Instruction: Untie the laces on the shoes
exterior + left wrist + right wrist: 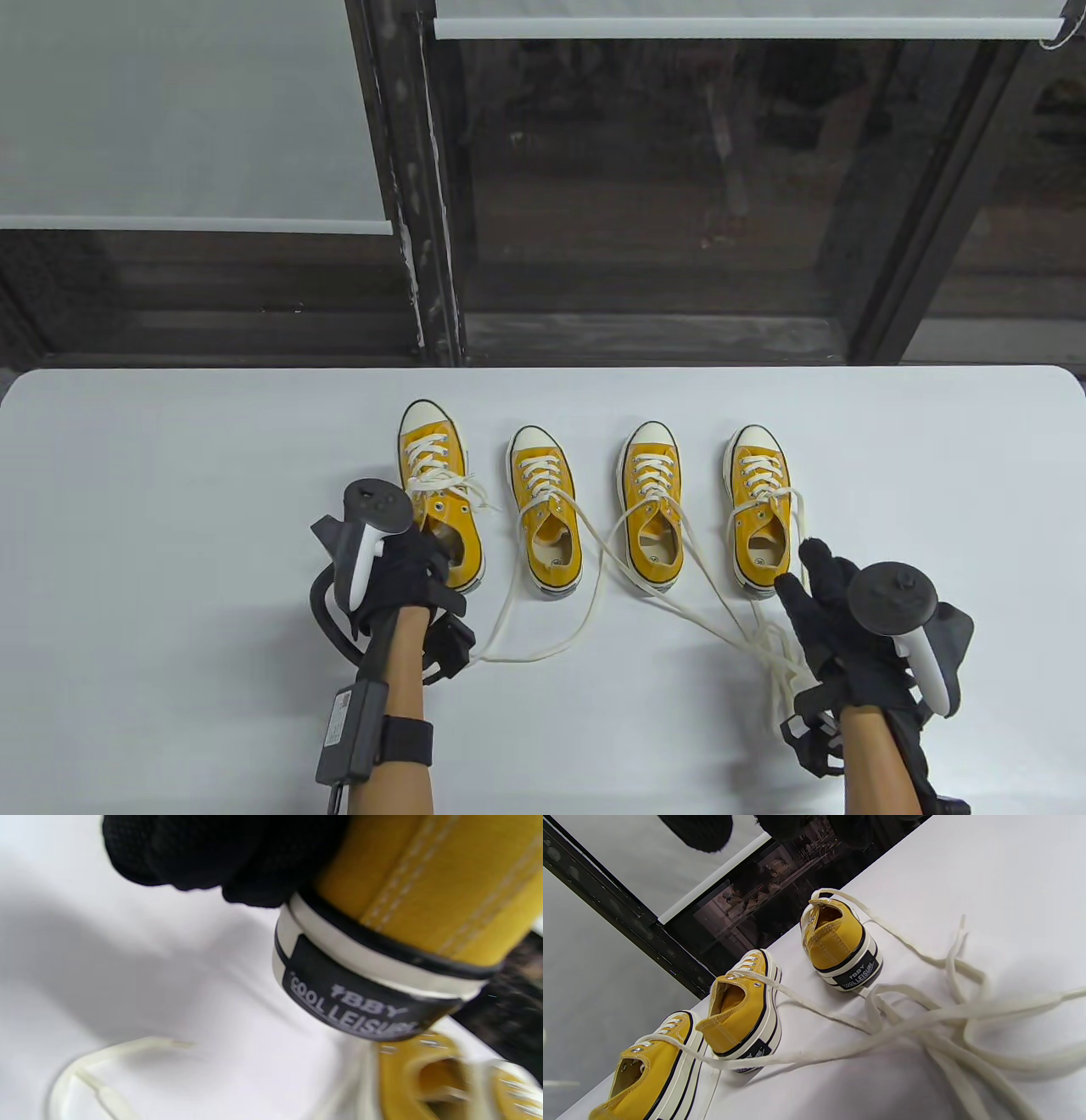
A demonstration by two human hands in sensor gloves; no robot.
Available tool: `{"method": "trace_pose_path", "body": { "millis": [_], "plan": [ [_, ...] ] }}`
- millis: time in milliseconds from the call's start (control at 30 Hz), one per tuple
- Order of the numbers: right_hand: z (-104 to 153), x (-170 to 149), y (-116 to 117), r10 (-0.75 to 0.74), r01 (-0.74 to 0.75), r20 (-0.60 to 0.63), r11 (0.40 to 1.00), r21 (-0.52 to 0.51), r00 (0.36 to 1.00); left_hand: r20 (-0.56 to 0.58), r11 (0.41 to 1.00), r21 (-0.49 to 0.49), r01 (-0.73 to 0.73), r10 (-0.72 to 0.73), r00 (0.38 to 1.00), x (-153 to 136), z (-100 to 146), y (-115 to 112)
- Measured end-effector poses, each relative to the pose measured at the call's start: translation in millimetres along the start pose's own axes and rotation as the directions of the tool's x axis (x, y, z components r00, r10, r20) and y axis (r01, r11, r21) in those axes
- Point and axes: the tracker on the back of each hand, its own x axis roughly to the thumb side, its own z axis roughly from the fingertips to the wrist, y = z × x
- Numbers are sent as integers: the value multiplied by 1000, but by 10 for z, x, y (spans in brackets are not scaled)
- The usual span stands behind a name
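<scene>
4 yellow shoes line the table's [127, 441] far edge. 3 look untied, laces [594, 594] trailing loose; the leftmost shoe [437, 501] seems still knotted. Left hand [407, 564] grips its heel; right hand [827, 590] hangs released beside the rightmost shoe [759, 509].

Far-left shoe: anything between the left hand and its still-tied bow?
Nothing visible blocks it. The left hand already rests at the heel of the far-left shoe; the wrist view shows gloved fingers on the heel. The bow lies just ahead over the tongue, uncovered. The neighbouring shoe sits apart to the side.
</scene>
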Motion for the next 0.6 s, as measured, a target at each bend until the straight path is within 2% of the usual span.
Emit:
{"method": "trace_pose_path", "body": {
  "millis": [100, 233, 367, 500, 600],
  "plan": [
    [4, 9, 6, -2, 2, 7, 1000, 6, 1000, 143, 999, -36, 38, -33, 989, 252, 429, 60],
    [2, -5, 0, -22, 22, 10, 1000, 9, 1000, 254, 984, -144, 102, -63, 965, 367, 828, -79],
    [-1, -9, 4, -29, 29, 11, 999, 12, 1000, 321, 935, -290, 202, -104, 941, 370, 1135, -436],
    [-2, -11, 12, -27, 27, 9, 999, 20, 1000, 347, 879, -387, 278, -140, 927, 352, 1280, -793],
    [-2, -13, 15, -32, 32, 6, 999, 26, 999, 351, 841, -424, 335, -189, 917, 372, 1310, -1045]
  ]
}}
